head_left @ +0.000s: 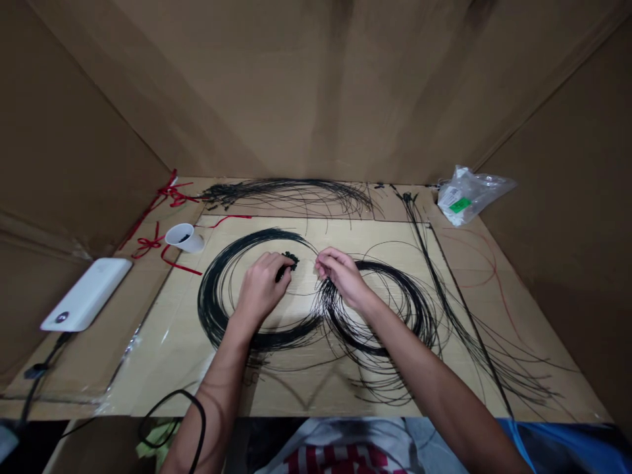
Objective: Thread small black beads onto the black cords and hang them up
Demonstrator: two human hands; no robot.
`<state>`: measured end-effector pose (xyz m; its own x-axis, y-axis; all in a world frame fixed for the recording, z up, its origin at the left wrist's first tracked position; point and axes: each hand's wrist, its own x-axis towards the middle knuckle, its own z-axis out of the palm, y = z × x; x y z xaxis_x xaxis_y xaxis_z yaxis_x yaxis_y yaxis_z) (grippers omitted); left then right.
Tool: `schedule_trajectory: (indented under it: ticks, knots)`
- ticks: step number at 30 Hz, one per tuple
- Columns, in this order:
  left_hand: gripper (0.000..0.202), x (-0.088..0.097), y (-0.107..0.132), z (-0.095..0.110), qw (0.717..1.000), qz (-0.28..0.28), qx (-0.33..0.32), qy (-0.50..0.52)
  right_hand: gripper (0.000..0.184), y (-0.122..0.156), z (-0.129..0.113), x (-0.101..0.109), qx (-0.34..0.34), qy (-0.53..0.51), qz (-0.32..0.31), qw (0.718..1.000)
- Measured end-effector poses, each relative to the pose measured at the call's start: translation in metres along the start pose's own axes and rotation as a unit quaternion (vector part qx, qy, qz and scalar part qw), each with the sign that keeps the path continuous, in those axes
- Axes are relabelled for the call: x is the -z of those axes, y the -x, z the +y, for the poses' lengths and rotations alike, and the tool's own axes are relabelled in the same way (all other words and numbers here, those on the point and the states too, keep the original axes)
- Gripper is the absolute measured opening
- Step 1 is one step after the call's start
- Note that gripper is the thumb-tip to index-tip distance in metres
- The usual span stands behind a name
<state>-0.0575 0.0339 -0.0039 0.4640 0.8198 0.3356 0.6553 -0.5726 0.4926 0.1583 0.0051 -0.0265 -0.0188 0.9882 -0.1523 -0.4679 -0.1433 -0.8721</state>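
My left hand (264, 283) is at a small heap of tiny black pieces (292, 259), fingers bent inward and thumb close to them. Whether a piece is between the fingertips is hidden. The fingers of my right hand (342, 273) are pinched on the end of a thin black wire. A large coil of dark wire (210, 289) lies around the heap, on the left. Beneath and beside my right hand is a second, smaller black wire coil (422, 303), its loose ends fanned near the middle of the board.
A white cup (185, 238) with dark bits inside tilts beside red ribbons (148, 243). Further left lies a white power bank (87, 294) with a cable. Wire bundles (296, 184) (434, 283) lie at the back and right. A plastic bag (469, 197) sits by the cardboard walls.
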Motion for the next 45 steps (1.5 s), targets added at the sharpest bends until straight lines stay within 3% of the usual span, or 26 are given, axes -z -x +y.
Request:
schedule_trajectory:
  ticks: [5,8,11,18,29,45]
  knots:
    - [0.013,-0.002,-0.001,0.013,0.981,0.069,0.074,0.167,0.021,0.002,0.001,-0.003,0.026,0.029,0.004,0.999]
    - [0.024,-0.008,-0.003,0.020,0.918,0.098,0.167,0.346,0.019,0.004,0.004,-0.005,0.050,0.057,0.005,0.997]
    - [0.035,-0.013,-0.004,0.022,0.853,0.098,0.225,0.460,0.015,0.007,0.004,-0.008,0.068,0.076,-0.006,0.995]
    - [0.039,-0.018,-0.006,0.022,0.787,0.109,0.247,0.554,0.014,0.016,-0.007,-0.014,0.096,0.120,-0.008,0.988]
    - [0.032,-0.016,-0.003,0.021,0.767,0.090,0.249,0.585,0.013,0.024,-0.014,-0.014,0.145,0.186,0.002,0.972]
    - [0.029,-0.018,-0.002,0.023,0.776,0.093,0.229,0.580,0.013,0.025,-0.015,-0.015,0.165,0.216,0.010,0.962]
